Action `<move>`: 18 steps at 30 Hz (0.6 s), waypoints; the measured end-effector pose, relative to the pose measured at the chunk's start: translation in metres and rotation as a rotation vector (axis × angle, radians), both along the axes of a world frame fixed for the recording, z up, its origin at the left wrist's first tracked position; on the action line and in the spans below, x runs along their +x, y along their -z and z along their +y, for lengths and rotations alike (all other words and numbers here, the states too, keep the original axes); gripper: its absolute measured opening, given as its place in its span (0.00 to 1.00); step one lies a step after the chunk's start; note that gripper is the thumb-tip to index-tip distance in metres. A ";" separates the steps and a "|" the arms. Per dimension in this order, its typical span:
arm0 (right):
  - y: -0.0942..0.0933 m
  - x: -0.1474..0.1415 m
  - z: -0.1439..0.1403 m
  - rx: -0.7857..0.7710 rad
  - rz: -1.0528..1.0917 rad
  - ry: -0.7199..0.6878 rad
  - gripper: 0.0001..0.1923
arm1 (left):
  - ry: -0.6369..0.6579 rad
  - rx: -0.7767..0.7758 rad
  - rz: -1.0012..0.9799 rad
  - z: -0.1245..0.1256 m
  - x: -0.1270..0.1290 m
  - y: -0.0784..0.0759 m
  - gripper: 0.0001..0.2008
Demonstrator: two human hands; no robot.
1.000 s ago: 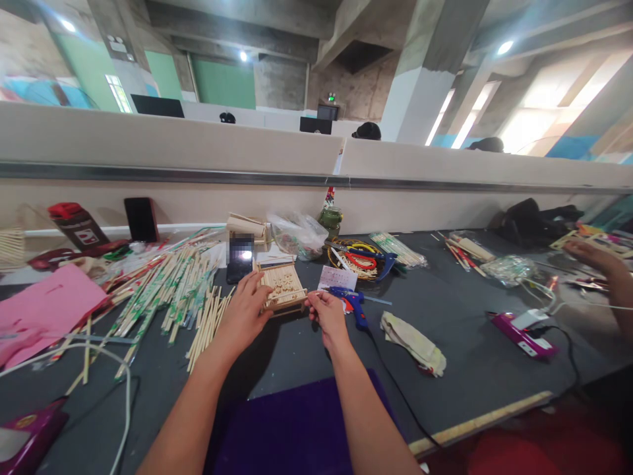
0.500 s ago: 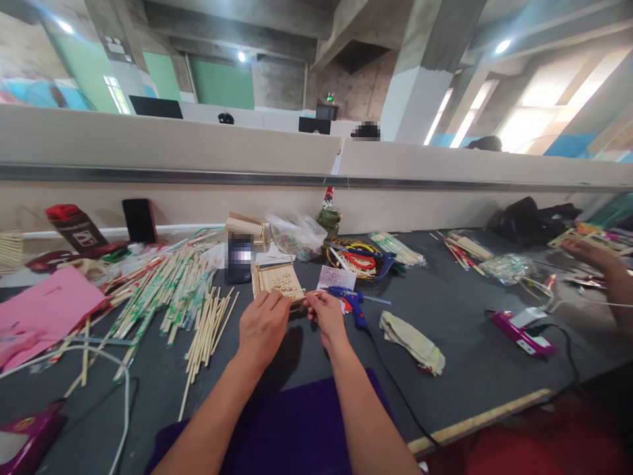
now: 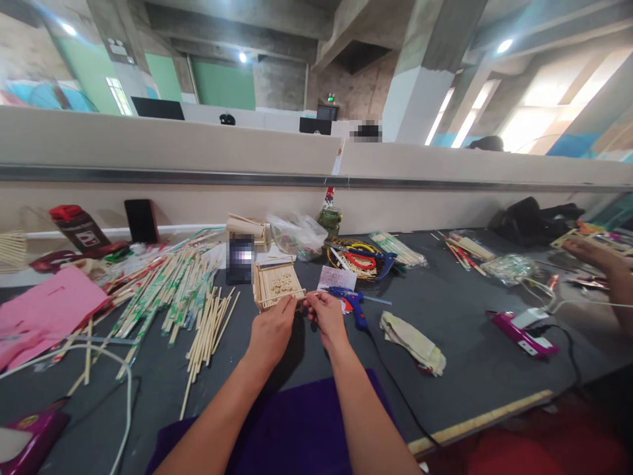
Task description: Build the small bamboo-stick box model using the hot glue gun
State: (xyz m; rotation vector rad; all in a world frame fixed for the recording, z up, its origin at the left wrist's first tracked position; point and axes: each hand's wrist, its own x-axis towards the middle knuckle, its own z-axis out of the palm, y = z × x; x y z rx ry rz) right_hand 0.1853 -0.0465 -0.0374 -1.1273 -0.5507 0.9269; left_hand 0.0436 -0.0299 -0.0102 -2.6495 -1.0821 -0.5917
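Hands meet at the near edge of a small wooden tray (image 3: 277, 285) on the dark counter (image 3: 459, 310). Left hand (image 3: 271, 330) has its grip closed on the tray's front rail; right hand (image 3: 326, 316) pinches the rail's right end, fingers together. Tray sits just right of a loose pile of chopsticks (image 3: 168, 290), phone (image 3: 240, 258) behind it. Blue glue gun (image 3: 352, 302) lies just beside the right hand, folded cloth (image 3: 413, 342) further right. Another person's hand (image 3: 591, 254) is at the far right.
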 end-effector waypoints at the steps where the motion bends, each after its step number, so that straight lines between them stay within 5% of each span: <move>1: 0.000 0.000 0.000 -0.001 -0.001 0.000 0.16 | 0.001 -0.004 0.001 0.000 0.000 0.000 0.19; 18: -0.003 -0.002 -0.001 -0.015 -0.016 -0.017 0.17 | 0.030 -0.004 -0.071 0.009 0.001 0.005 0.15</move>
